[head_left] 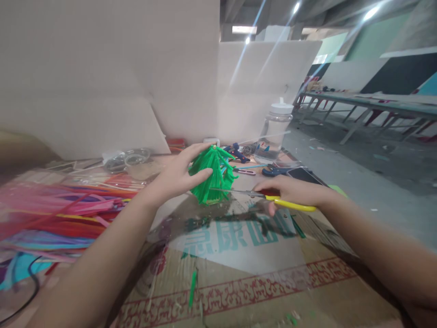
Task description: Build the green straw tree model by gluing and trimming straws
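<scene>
A cone-shaped bundle of green pipe cleaners (211, 180) stands in the middle of the view, its strands fanning down from a pale tip. My left hand (182, 171) closes round its left side and top, the thumb lying across the front strands. In my right hand (283, 189) is a pair of scissors (290, 203) with yellow handles. Their metal blades point left and reach the lower right part of the green cone. Whether the blades touch a strand I cannot tell. A cut green piece (193, 288) lies on the cardboard (259, 291) in front.
Many coloured pipe cleaners (64, 209) are spread at the left. Behind the cone lie a dark blue glue gun (241, 152), a pink cutter (245, 171) and dark-handled scissors (273, 171). A clear water bottle (275, 132) stands at the back right, before white boards (177, 68).
</scene>
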`<state>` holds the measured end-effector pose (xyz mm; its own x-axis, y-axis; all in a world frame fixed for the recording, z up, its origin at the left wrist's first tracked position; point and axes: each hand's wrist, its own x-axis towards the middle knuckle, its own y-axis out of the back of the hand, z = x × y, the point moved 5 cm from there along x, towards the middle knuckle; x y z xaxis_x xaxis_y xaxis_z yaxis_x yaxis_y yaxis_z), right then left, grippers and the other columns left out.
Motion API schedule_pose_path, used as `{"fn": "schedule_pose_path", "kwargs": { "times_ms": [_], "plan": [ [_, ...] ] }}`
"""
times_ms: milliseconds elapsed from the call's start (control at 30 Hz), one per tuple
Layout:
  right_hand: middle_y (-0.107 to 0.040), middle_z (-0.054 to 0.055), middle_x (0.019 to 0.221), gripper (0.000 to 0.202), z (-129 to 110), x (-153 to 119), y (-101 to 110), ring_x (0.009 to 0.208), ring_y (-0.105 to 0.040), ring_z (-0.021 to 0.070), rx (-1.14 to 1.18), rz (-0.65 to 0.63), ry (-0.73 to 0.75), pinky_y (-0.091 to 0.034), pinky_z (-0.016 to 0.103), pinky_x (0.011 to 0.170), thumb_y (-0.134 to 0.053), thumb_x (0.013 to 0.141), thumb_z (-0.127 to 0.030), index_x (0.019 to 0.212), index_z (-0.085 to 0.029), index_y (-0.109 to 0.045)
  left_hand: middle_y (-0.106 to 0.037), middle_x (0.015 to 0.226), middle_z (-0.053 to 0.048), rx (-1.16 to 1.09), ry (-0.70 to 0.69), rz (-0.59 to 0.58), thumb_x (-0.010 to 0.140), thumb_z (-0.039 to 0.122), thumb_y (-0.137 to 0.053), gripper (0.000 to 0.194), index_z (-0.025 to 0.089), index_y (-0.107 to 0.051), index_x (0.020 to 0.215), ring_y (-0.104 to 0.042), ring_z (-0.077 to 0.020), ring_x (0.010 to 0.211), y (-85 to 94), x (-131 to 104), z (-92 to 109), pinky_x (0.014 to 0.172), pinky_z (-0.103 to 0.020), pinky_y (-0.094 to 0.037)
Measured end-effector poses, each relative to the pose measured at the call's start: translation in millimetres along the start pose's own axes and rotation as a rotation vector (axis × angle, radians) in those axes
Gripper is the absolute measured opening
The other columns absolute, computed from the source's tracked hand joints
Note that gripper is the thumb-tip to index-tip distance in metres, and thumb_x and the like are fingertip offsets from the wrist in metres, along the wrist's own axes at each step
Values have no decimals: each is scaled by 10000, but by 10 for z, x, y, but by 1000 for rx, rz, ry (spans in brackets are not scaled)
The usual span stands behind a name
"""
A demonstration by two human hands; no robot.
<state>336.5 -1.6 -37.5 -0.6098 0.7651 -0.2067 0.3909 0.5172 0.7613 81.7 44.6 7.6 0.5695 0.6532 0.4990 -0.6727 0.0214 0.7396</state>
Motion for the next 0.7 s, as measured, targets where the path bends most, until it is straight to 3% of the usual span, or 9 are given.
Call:
{"fn": "schedule_pose_path", "kwargs": {
  "times_ms": [167, 267, 433, 567, 700],
  "plan": [
    [-686, 61, 1075, 435, 72, -6, -41, 981, -613, 237, -49, -83, 31, -448, 317, 818, -681, 782, -371, 1175, -190, -634, -469, 1506, -54, -147, 119, 2, 892, 470, -591, 640, 272, -410, 1473, -469, -282, 1351, -8, -11, -183, 1121, -441, -403],
    [-679, 61, 1097, 441, 80, 37, -146, 981, -617, 225, -127, -104, 71, -459, 302, 817, -686, 788, -344, 1204, -215, -623, -454, 1522, -43, -229, 114, -11, 899, 477, -590, 629, 299, -406, 1474, -444, -273, 1376, -18, -11, -263, 1139, -447, -383],
    [-650, 93, 1185, 502, 142, 174, -230, 1108, -585, 263, -331, 40, 132, -442, 363, 938, -718, 775, -365, 1250, -229, -631, -453, 1523, -45, -211, 117, -7, 896, 485, -596, 635, 311, -406, 1476, -441, -282, 1378, -15, -3, -286, 1147, -475, -367],
    [-583, 102, 1329, 561, 213, 232, -247, 1217, -541, 255, -353, 39, 181, -427, 368, 994, -634, 842, -260, 1393, -250, -534, -463, 1514, -68, -190, 106, 4, 884, 506, -599, 656, 286, -415, 1474, -462, -298, 1360, 8, 5, -268, 1139, -486, -372],
    [-649, 114, 1205, 391, 64, 227, -239, 1088, -600, 247, -489, 154, 202, -454, 350, 904, -612, 852, -198, 1241, -211, -651, -447, 1528, -65, -161, 88, -10, 892, 510, -586, 653, 282, -411, 1478, -446, -290, 1375, 26, 4, -223, 1146, -465, -362]
  ]
}}
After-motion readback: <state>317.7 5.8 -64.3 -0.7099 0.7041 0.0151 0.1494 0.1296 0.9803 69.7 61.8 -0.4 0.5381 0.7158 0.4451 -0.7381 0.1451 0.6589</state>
